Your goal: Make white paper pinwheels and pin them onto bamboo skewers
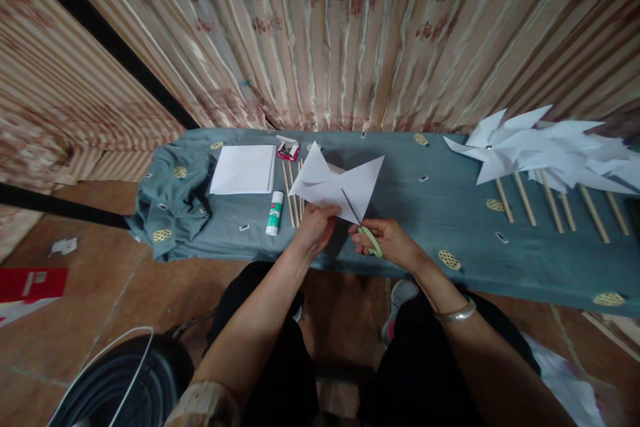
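Note:
My left hand point(319, 230) grips the lower edge of a white paper sheet point(325, 188), which has slits cut in from its corners. Closed around the handles of green-handled scissors point(371, 242), my right hand point(385, 240) holds the blades against the sheet's lower right part. One blade shows on top of the paper. Behind and left of the sheet lie several wooden sticks point(289, 197), partly covered by it. A glue stick point(275, 213) with a white and green label lies left of my left hand.
A stack of white paper point(243, 169) lies at the left beside a small open red box point(288, 148) of dark small pieces. Several white paper pinwheels point(543, 147) on sticks overlap at the right. A blue-green cloth point(420, 193) covers the table; a curtain point(340, 47) hangs behind.

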### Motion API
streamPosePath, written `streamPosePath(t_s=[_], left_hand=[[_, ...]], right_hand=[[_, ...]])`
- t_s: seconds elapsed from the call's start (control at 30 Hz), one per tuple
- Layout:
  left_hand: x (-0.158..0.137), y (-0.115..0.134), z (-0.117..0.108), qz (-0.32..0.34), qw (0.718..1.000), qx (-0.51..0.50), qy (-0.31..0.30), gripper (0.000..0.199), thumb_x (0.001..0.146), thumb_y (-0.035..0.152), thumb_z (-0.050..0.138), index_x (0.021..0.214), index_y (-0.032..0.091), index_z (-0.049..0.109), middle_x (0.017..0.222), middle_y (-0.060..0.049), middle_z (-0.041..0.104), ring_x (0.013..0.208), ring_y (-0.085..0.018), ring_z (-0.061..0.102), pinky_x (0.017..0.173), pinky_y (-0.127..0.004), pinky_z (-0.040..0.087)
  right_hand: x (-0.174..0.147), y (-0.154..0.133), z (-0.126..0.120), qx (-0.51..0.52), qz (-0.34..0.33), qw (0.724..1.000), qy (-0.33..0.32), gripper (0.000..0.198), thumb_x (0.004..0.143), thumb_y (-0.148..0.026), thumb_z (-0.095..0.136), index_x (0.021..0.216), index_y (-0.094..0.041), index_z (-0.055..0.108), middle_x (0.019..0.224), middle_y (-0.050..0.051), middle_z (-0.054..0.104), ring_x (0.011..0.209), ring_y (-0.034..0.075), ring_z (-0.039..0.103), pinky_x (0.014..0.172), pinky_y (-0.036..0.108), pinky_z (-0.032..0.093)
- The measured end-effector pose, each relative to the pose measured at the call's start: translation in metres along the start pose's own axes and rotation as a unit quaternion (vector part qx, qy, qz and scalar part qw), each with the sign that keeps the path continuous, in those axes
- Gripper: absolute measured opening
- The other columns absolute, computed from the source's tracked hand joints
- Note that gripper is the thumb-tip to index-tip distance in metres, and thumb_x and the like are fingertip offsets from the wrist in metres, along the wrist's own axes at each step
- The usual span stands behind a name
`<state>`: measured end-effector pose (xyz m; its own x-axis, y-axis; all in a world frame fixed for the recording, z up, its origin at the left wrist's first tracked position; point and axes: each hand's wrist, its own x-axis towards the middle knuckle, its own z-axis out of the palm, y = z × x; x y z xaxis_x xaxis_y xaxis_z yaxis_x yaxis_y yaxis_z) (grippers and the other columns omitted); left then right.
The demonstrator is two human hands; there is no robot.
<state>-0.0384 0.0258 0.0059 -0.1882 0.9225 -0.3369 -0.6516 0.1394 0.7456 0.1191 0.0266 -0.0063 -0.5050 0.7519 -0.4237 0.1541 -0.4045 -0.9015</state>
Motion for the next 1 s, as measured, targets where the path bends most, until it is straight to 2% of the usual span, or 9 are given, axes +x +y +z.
streamPosePath(t_s=[0.33, 0.53, 0.77, 1.0], left_hand=[[-0.0019, 0.0011, 0.0008, 0.001, 1.000, 0.006, -0.010, 0.021, 0.049, 0.001, 0.063, 0.061, 0.018, 0.062, 0.065, 0.004, 0.065, 0.070, -0.013, 0.059, 0.080, -0.028, 0.046], [-0.0015, -0.0004, -0.0002, 0.001, 1.000, 0.009, -0.008, 0.025, 0.049, 0.000, 0.064, 0.067, 0.017, 0.064, 0.070, 0.003, 0.067, 0.073, -0.014, 0.060, 0.083, -0.029, 0.046], [-0.0028, -0.0017, -0.0001, -0.003, 1.000, 0.009, -0.011, 0.026, 0.049, -0.001, 0.061, 0.064, 0.020, 0.065, 0.067, 0.003, 0.068, 0.068, -0.014, 0.059, 0.077, -0.028, 0.046], [-0.0031, -0.0021, -0.0015, -0.007, 1.000, 0.003, -0.016, 0.027, 0.050, -0.001, 0.063, 0.070, 0.017, 0.065, 0.070, 0.003, 0.068, 0.070, -0.013, 0.061, 0.080, -0.027, 0.046]], right_hand=[[-0.0007, -0.0022, 0.0017, 0.016, 0.013, 1.000, 0.010, 0.047, 0.048, -0.049, 0.089, 0.074, -0.015, 0.069, 0.053, -0.003, 0.064, 0.048, 0.008, 0.055, 0.049, 0.021, 0.041], [-0.0006, -0.0040, 0.0028, 0.011, 0.013, 1.000, 0.013, 0.049, 0.047, -0.050, 0.088, 0.075, -0.014, 0.069, 0.053, -0.002, 0.064, 0.049, 0.008, 0.054, 0.049, 0.020, 0.041], [-0.0017, -0.0055, 0.0030, 0.012, 0.015, 1.000, 0.021, 0.050, 0.045, -0.051, 0.089, 0.072, -0.015, 0.069, 0.052, -0.002, 0.064, 0.048, 0.007, 0.053, 0.049, 0.020, 0.040], [0.0002, -0.0021, 0.0010, 0.000, 0.005, 1.000, 0.010, 0.047, 0.050, -0.052, 0.087, 0.073, -0.014, 0.070, 0.052, -0.002, 0.063, 0.049, 0.008, 0.053, 0.051, 0.022, 0.040]])
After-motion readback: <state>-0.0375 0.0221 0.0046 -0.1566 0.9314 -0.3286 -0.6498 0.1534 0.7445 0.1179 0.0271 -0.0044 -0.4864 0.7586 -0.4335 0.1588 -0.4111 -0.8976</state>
